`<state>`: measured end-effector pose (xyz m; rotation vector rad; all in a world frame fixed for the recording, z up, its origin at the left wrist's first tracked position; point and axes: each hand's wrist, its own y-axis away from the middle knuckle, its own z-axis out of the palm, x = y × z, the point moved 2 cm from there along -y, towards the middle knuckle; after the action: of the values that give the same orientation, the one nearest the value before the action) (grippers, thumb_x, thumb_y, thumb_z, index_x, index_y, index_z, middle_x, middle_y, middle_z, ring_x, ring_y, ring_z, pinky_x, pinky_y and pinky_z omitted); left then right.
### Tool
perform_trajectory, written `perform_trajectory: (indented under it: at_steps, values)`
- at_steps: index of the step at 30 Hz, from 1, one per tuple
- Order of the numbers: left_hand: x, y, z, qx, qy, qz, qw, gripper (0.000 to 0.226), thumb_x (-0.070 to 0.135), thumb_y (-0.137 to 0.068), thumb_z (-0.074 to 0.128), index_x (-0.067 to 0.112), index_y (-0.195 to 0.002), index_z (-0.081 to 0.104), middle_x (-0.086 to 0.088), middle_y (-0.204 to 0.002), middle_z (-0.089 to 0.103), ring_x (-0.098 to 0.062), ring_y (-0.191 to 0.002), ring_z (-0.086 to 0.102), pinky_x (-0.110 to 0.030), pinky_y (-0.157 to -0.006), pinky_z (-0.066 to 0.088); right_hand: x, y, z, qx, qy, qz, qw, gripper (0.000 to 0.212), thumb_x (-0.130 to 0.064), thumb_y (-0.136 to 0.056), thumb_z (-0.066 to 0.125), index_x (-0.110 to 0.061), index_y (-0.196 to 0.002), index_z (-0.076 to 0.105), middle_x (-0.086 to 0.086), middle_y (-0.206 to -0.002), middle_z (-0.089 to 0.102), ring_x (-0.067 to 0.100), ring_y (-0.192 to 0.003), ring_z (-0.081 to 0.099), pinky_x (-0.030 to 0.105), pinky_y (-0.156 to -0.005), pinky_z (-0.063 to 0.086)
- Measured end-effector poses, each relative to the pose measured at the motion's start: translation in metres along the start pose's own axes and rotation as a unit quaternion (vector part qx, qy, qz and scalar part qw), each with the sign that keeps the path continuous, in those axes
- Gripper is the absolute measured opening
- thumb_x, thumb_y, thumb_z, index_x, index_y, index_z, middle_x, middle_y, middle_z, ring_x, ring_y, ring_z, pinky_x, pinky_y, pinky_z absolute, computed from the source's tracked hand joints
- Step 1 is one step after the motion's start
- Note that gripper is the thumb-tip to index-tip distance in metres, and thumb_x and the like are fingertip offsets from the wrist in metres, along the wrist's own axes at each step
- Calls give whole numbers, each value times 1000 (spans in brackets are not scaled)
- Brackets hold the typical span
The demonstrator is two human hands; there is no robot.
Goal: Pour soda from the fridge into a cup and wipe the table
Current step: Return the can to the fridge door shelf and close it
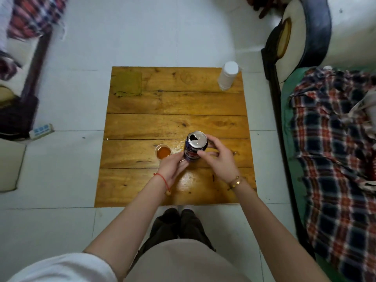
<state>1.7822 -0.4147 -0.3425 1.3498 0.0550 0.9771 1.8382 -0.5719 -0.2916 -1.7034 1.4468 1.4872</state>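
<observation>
Farthest left of the fingers, at the far left corner of the worktop (175, 123), lies a flat olive-green cloth (127, 83), well apart from both hands and untouched; it looks like the thing meant for wiping. Nearer in, just left of the left hand's fingers (179, 157), stands the small clear cup (163, 152), already holding orange-brown liquid close to its rim. The left hand (173, 167) rests low against the near side of the soda can (195, 146), its fingers half curled at the can's base, touching rather than clearly gripping; whether they bear any weight cannot be told. The can stands upright or nearly so, its opening already torn open and facing away from the person. The right hand (218, 157) has its fingers wrapped around the can's right side, closed on it.

Just beyond the fingers, between cup and can, droplets (178, 145) glisten on the wood, and a wet sheen (188, 181) lies below the left hand.

The cup is small, light and full, sitting right beside the left fingers: a brush from them as the can is moved could tip it. Wet wood may let the can's base slide when set down. Far right of the fingers, at the far corner, a white plastic bottle (228, 75) stands clear of any reach.
</observation>
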Motion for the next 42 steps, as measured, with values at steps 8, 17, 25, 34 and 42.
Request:
perform_trajectory:
  at_steps: [8,17,25,34,42]
  values:
    - [24,71,-26,23,25,53,998,19,21,-96,58,6,-104,66,-9,-90,76,-19,-96,70,-32,-96,53,-70,19,10,-75,50,-79,993,50,-22,-91,62,-19,-139,45,-3,-136,54,6,-120,52,8,-89,46]
    - [28,148,-74,69,130,103,984,32,15,-95,59,-4,-121,58,-13,-90,75,-14,-79,73,-23,-70,60,-128,43,51,-165,91,-172,967,42,-25,-96,54,-23,-138,46,-9,-132,55,5,-118,53,24,-99,46]
    - [-1,209,-148,145,223,163,950,37,17,-94,61,-6,-122,58,-18,-110,71,-20,-99,70,-25,-80,59,-165,80,129,-286,92,-227,926,43,-27,-95,56,-19,-136,50,-8,-125,60,-2,-98,60,9,-74,50]
    - [-53,301,-245,211,333,219,893,15,11,-93,61,-1,-99,66,-13,-95,72,-19,-89,69,-26,-83,57,-194,160,246,-401,94,-273,869,39,-23,-94,59,-17,-132,53,-12,-121,62,-6,-105,60,9,-85,48]
    - [-119,399,-379,281,388,245,843,12,12,-93,62,1,-90,65,-11,-89,71,-20,-88,67,-34,-96,48,-213,273,389,-478,87,-294,823,32,-23,-93,61,-23,-125,57,-13,-115,65,-3,-103,62,11,-82,49]
